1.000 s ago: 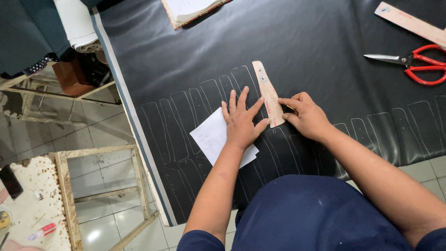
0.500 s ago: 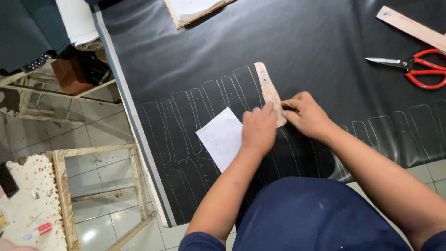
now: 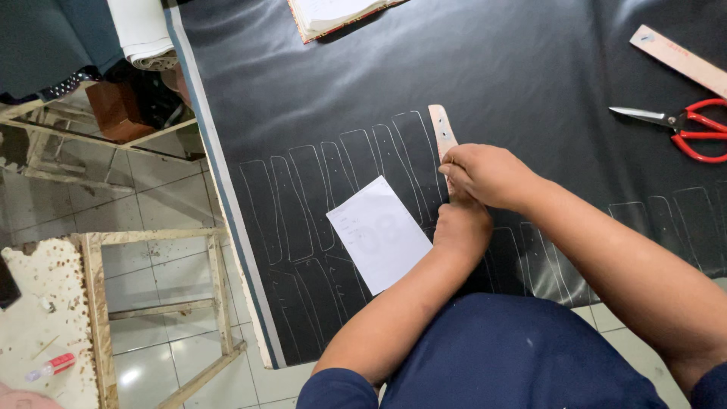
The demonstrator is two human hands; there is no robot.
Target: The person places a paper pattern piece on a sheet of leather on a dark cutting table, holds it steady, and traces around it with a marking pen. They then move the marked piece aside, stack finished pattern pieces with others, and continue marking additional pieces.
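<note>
A sheet of black material [image 3: 530,76] covers my table, chalked with rows of narrow tapered outlines that run from near its left edge across toward the right. Past that left edge I see pale floor tiles and a wooden frame [image 3: 98,303]. At the far edge lies an open book [image 3: 333,15]; toward the far right corner sit a wooden ruler [image 3: 678,59] and, just nearer me, red-handled scissors [image 3: 678,125]. A white paper slip [image 3: 382,233] lies on the outlines near the front edge.

The narrow tan template strip [image 3: 441,130] lies on the sheet about midway across, its upper end free and its lower end hidden under my hands. My right hand [image 3: 488,176] is curled with fingertips pinched close at the strip's side; whether they grip something I cannot tell. My left hand [image 3: 462,227] sits just nearer me, touching the right, fingers folded down over the strip's lower part, pressing it flat.
</note>
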